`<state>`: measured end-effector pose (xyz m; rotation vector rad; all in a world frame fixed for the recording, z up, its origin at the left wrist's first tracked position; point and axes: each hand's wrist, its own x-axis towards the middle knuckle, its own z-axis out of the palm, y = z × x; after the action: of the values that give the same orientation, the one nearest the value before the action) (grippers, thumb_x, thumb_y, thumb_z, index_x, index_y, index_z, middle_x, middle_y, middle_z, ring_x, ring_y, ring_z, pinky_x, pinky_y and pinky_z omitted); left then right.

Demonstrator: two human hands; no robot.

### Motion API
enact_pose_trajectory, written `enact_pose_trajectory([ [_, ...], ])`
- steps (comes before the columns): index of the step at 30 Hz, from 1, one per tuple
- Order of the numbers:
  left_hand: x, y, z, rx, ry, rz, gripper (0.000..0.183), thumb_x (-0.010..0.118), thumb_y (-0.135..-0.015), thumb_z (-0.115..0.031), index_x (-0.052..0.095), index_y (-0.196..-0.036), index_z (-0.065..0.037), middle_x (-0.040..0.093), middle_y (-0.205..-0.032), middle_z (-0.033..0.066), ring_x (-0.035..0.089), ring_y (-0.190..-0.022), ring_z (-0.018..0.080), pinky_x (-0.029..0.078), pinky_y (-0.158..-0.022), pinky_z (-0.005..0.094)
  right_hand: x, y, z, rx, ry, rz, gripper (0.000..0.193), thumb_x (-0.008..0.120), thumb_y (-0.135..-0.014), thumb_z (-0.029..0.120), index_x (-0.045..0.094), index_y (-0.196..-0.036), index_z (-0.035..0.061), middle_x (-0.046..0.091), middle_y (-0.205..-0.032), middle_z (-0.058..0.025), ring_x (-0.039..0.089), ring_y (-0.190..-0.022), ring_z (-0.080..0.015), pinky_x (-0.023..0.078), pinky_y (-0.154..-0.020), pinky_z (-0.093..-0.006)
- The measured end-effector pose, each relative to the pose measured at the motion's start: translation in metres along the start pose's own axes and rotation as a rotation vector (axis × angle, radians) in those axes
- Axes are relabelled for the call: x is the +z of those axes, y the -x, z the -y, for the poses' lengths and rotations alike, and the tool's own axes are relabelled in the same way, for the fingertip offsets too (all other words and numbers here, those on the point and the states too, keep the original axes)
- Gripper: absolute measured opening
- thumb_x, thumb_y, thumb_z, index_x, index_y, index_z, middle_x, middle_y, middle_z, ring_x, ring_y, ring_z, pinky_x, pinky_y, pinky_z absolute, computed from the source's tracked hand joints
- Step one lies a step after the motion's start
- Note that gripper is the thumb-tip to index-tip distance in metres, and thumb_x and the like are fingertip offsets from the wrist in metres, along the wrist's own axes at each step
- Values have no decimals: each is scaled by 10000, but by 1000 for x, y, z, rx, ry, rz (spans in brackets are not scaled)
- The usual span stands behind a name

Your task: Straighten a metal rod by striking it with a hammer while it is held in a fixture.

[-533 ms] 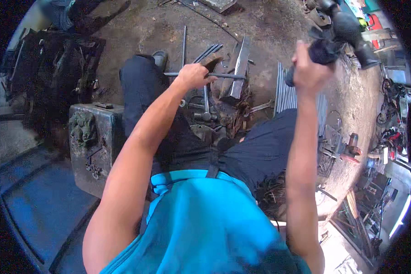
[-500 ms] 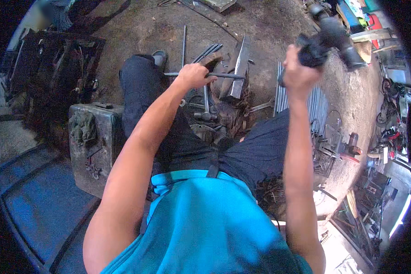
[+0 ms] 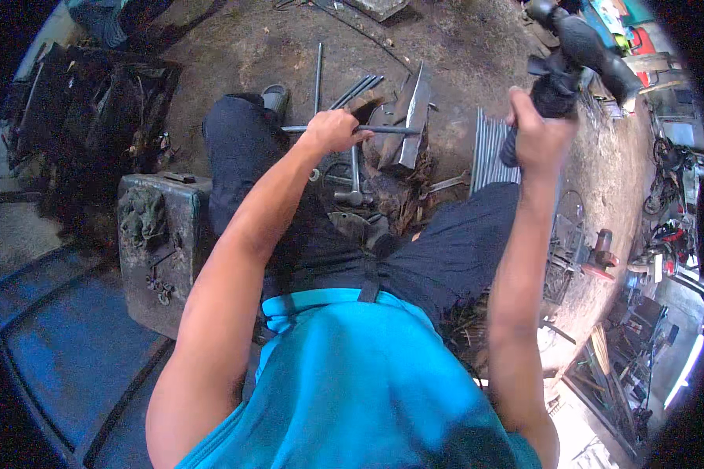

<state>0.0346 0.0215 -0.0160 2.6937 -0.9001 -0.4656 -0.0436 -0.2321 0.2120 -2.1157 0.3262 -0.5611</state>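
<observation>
Rod: slim and grey, at twelve o'clock, lying crosswise; its three o'clock end lies over the steel block.
Left hand: curled round the rod, pinching it between thumb and fingers.
Right hand: at two o'clock, wrapped tightly round the dark handle of a hammer.
Hammer: head angled from eleven towards four, well apart from the rod.
Steel block: at one o'clock, narrow, with a bright face.
Loose hammer: between the knees, handle towards twelve.
Spanner: at two o'clock, near the block.
Rod bundle: at two o'clock, near the right hand.
Box: at nine o'clock, metal bits on it.
</observation>
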Motion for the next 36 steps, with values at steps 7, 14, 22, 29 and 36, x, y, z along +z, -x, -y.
enact_pose_trajectory([
  [7,3,-2,-4,6,16,28,643,455,-879,-650,704,-808,-61,669,-797,204,653,-795,399,525,-742,497,77,101,-156,94,570,81,390,716,-683,136,611,-1032,-3,686,-924,-182,655,-804,-369,503,-801,-435],
  [14,16,1,2,21,-54,-178,534,569,-862,-546,679,-724,-41,663,-734,185,666,-737,370,532,-657,479,16,17,-29,146,122,134,222,697,-666,158,587,-680,-33,594,-549,-83,585,-470,-191,476,-507,-357],
  [22,16,6,-11,44,-73,-217,459,599,-853,-489,644,-708,-57,646,-675,170,657,-661,375,530,-579,474,13,0,-24,-202,0,-321,168,709,-752,172,657,-828,32,683,-781,-86,672,-716,-226,515,-697,-359],
  [29,36,7,8,-15,-48,-234,335,649,-798,-373,664,-659,-69,665,-680,157,677,-671,342,543,-620,457,75,76,-115,213,219,145,226,645,-645,126,650,-797,-41,654,-811,-286,650,-816,-430,504,-719,-462],
  [36,18,9,-13,-15,-95,-205,434,639,-821,-473,695,-713,-56,666,-700,172,677,-694,348,547,-642,447,-9,-23,28,-171,144,-151,236,667,-734,240,623,-689,12,628,-608,-142,614,-541,-332,492,-566,-430],
])
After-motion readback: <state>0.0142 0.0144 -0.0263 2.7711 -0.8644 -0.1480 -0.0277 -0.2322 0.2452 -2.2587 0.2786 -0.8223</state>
